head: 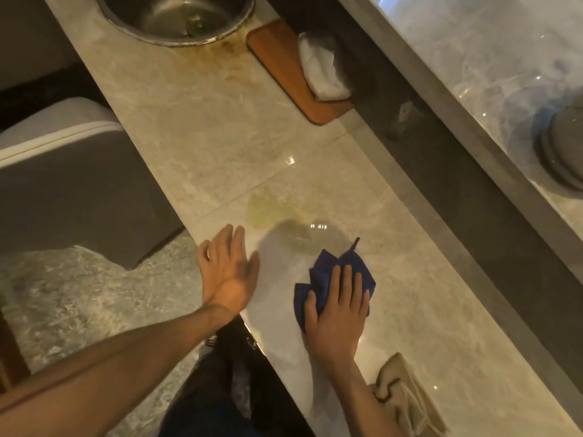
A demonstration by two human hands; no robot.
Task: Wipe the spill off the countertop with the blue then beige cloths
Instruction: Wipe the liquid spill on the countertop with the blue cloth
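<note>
A yellowish spill (277,216) spreads over the pale marble countertop (195,127), just beyond my hands. My right hand (336,307) presses flat on a crumpled blue cloth (328,268), which lies on the counter at the near edge of the spill. My left hand (227,269) rests at the counter's front edge with its fingers spread and holds nothing. A folded beige cloth (407,398) lies on the counter near my right forearm, apart from the blue one.
A round metal sink (176,17) is set into the counter at the far end. A wooden tray (284,64) holding a white towel (321,64) sits beside it. A raised ledge (441,99) runs along the right. A grey stool (63,184) stands left.
</note>
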